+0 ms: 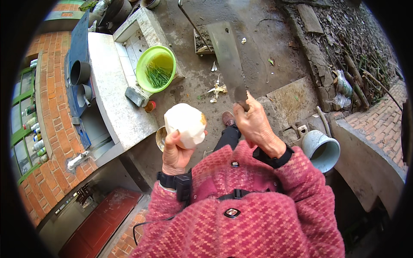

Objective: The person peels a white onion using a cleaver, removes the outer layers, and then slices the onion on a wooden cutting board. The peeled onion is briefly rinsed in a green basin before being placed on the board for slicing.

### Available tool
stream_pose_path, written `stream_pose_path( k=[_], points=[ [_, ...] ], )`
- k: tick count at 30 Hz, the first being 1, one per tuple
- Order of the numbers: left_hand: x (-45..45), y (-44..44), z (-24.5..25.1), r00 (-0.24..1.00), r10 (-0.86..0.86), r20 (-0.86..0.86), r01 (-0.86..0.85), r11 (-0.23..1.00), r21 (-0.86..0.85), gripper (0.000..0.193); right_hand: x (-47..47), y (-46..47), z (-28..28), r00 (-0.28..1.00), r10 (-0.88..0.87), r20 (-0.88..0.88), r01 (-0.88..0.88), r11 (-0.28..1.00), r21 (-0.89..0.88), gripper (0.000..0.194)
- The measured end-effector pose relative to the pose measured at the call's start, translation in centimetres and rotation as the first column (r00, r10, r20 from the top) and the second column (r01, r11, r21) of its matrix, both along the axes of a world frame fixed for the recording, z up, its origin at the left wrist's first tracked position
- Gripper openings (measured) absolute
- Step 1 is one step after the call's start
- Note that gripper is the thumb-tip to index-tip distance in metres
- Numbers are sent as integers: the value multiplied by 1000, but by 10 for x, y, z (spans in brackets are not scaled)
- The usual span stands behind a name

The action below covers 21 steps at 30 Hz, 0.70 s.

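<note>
A peeled white root vegetable (184, 124), roundish and cut into facets, rests in my left hand (176, 151). A brownish-yellow patch shows on its right side. My right hand (258, 124) grips the handle end of a cleaver (227, 58), whose broad grey blade points up and away from me, with a small hole near its far corner. Blade and vegetable are apart. Most of the handle is hidden inside my fist. Below the vegetable, partly covered by my left hand, is a round container (160, 138).
A lime-green basin (172, 77) with cut green stalks stands by a tiled sink (129, 58) at left. Beside it are a grey block (137, 96) and a small red pot (150, 106). Pale peelings (217, 89) litter the wet ground; a light-blue pipe or pot (317, 142) is at right.
</note>
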<state>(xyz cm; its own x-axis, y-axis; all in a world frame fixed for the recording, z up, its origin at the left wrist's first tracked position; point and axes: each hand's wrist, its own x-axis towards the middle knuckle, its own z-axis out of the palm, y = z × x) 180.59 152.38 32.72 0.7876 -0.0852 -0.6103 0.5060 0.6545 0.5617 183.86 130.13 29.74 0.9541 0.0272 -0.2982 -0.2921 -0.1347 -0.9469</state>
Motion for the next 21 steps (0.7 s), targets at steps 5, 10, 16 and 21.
stream_pose_path(
  k=[5, 10, 16, 21],
  points=[
    [1, 14, -21, 997, 57, -48, -66, 971, -230, 85, -15, -1, 10, 978, 71, 198, -61, 996, -58, 59],
    [-3, 10, -27, 989, 147, -20, -148, 968, -201, 62, -33, 19, 36, 886, 270, 377, -211, 959, -190, 72],
    [-16, 14, -36, 976, -27, 215, 43, 997, -69, 54, -34, 30, 46, 820, 369, 438, -175, 890, -421, 63],
    [-18, 16, -43, 923, -235, 305, 191, 967, 166, 58, -36, 31, 43, 848, 364, 385, -190, 887, -420, 63]
  ],
)
